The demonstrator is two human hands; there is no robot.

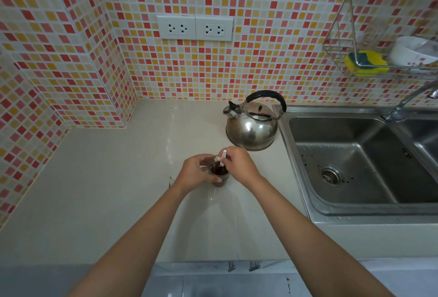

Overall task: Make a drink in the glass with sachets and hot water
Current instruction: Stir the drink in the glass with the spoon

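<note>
A wall of small red, orange, yellow and cream mosaic tiles [260, 64] wraps the corner behind a pale cream table [106, 190]. On the table stands one small clear glass [220, 174], holding dark brown liquid, near the middle of the surface. Two hands meet over it. The left hand [198, 171] is wrapped around the glass's side, gripping it. The right hand [237, 165] pinches one thin white stick-like item [222, 158] whose lower end dips into the glass; whether it is a sachet or a stirrer cannot be told. The fingers of both hands hide much of the rim.

Just behind the hands sits one rounded stainless-steel kettle [252, 128] with a black arched handle, its spout turned left. To its right lies one steel sink [355, 154] with a curved tap [407, 102]. Two white double sockets [195, 28] are set in the wall. One wire rack [355, 35] at upper right holds one yellow-and-green sponge [366, 63] and one white bowl [412, 51].
</note>
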